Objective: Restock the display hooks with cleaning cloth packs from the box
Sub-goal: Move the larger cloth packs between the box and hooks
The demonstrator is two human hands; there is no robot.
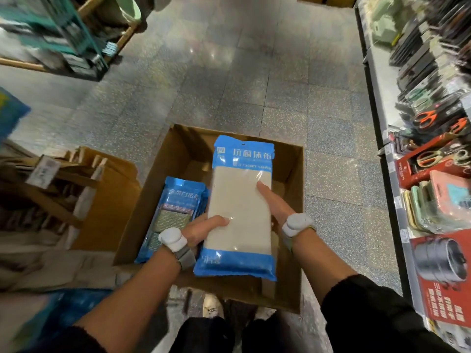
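Observation:
A blue-edged cleaning cloth pack [240,207] with a clear window over a pale cloth is held above the open cardboard box [293,179] on the floor. My left hand [204,231] grips its lower left edge, thumb lying across the front. My right hand [274,203] holds its right side, with one finger stretched over the window. A stack of other blue cloth packs [178,207] with greenish cloths lies in the left part of the box. No display hooks are clearly visible.
Shelves on the right carry scissors [428,118], red boxes [443,278] and packaged goods. Flattened cardboard and bags [84,189] lie left of the box. A wooden rack [76,39] stands at the back left. Grey tiled floor stretches beyond the box.

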